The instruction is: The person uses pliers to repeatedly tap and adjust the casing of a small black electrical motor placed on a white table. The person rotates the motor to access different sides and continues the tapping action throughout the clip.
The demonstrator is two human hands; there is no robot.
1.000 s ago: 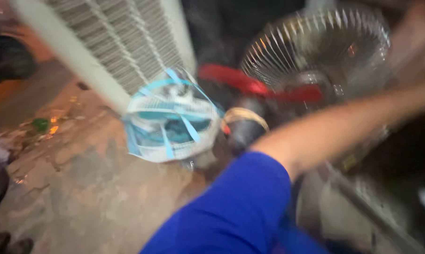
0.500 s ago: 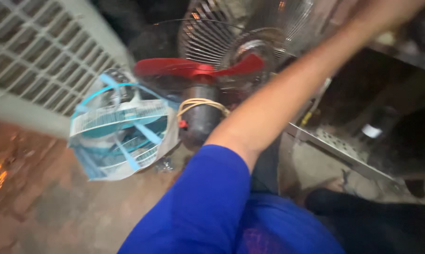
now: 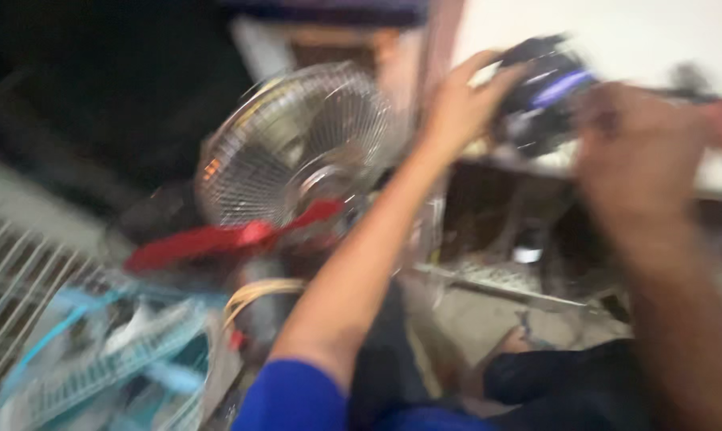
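The view is heavily blurred. My left hand (image 3: 456, 104) is raised at the upper middle, its fingers around a dark rounded object with a bluish-purple band (image 3: 540, 96). My right hand (image 3: 640, 156) is up beside that object on its right; the blur hides whether it touches or grips it. My left arm, in a blue sleeve, crosses in front of a fan with a round metal wire guard (image 3: 297, 152) and a red blade (image 3: 225, 238).
A light blue fan guard (image 3: 113, 359) lies at the lower left by a white slatted grille (image 3: 9, 271). A yellowish wire coil (image 3: 257, 291) sits under the red blade. A white surface (image 3: 616, 32) spans the upper right, with a perforated metal shelf (image 3: 496, 275) below.
The view has swung up and to the right. My left hand has risen onto the dark object, and my right hand has come into view beside it.
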